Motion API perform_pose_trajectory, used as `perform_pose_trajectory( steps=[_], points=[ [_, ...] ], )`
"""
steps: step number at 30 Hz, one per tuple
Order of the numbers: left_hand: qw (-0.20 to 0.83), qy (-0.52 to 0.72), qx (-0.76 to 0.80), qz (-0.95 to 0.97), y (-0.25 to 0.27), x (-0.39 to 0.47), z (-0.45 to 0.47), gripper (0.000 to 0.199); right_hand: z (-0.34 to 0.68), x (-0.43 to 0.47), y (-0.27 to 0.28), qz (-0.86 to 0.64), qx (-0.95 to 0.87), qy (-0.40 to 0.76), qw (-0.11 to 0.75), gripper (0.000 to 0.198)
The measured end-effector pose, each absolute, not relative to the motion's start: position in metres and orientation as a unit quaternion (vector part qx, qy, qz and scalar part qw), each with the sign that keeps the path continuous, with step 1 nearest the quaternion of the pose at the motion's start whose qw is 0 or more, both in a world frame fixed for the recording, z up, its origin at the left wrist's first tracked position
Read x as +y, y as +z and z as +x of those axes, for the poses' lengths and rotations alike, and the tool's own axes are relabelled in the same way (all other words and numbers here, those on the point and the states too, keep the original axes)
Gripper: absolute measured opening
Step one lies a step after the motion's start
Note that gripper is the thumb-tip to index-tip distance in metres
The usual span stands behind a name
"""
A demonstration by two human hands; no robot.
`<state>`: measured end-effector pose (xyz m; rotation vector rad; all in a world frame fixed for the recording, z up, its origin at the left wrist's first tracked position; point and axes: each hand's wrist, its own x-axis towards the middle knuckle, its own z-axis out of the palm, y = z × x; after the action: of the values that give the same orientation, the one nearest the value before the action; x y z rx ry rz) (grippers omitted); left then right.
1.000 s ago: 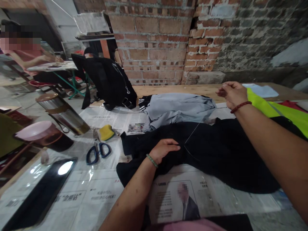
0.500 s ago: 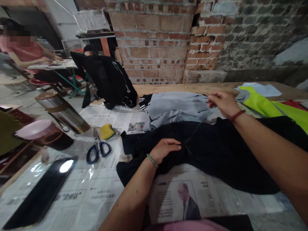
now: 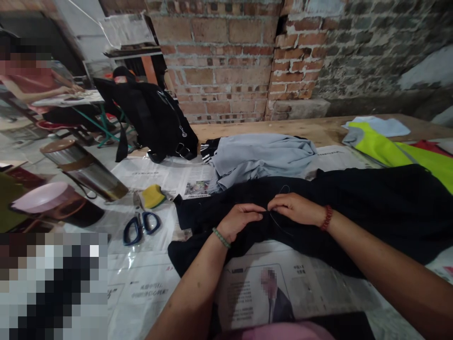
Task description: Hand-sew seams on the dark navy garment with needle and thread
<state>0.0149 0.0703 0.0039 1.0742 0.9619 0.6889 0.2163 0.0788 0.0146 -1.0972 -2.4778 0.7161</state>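
Note:
A dark garment (image 3: 368,222) lies spread across the newspaper in front of me. My left hand (image 3: 238,221), with a green bead bracelet, pinches a bit of this cloth between thumb and forefinger. Just to its right, my right hand (image 3: 295,208), wearing a red bracelet, is closed in a pinch at the same spot, fingertips almost touching the left ones. A thin pale thread (image 3: 284,187) loops up behind the right fingers, and more of it trails over the cloth below. Whether a needle is between the fingertips is too small to make out.
Blue-handled scissors (image 3: 141,224) and a yellow sponge (image 3: 153,196) lie left of the garment. Further left stand a steel flask (image 3: 87,170) and a pink-lidded cup (image 3: 81,208). Behind are a black backpack (image 3: 152,113), folded grey clothing (image 3: 262,153) and a yellow-green garment (image 3: 382,144). A co-worker (image 3: 21,85) sits far left.
My right hand has come down and left from its raised place above the grey clothing to my left fingertips. The thread, stretched between hand and cloth before, now hangs in a slack loop.

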Motion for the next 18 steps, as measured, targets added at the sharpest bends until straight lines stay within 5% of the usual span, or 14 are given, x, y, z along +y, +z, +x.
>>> perform_pose_trajectory(
  steps=[18],
  points=[
    [0.704,0.304,0.427,0.480,0.004,0.071,0.014,0.013,0.215,0.075,0.003,-0.432,-0.735,0.496,0.168,0.017]
  ],
)
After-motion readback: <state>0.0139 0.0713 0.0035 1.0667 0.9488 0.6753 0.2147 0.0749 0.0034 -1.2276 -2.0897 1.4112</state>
